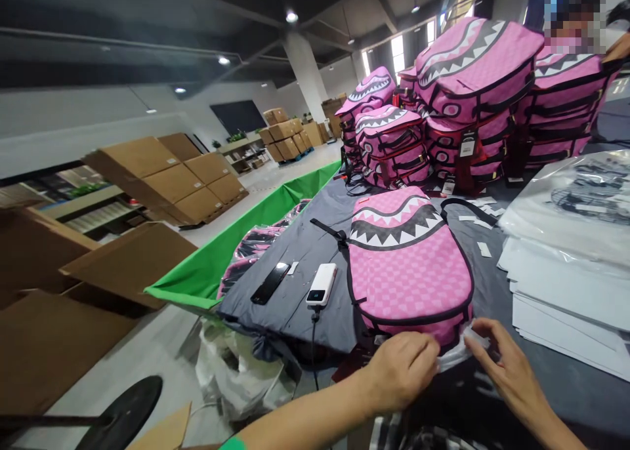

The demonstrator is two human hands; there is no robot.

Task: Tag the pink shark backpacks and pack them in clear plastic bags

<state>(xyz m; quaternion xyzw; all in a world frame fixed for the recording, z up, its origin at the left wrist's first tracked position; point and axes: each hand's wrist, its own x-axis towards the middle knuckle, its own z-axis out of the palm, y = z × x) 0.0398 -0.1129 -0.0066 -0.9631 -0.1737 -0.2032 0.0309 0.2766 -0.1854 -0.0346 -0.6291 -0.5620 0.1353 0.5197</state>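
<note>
The left hand point(407, 370) curls closed, gripping crinkled clear plastic point(455, 357); the right hand point(504, 365) pinches the same plastic between thumb and bent fingers. Just beyond, a pink checkered backpack point(411, 266) with black piping and jagged white teeth lies on wrinkled gray cloth point(290, 309).

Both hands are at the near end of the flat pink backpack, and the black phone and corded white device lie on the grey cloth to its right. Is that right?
Almost: the head view shows the black phone and corded white device on the grey cloth to the left of the pink backpack.
</note>
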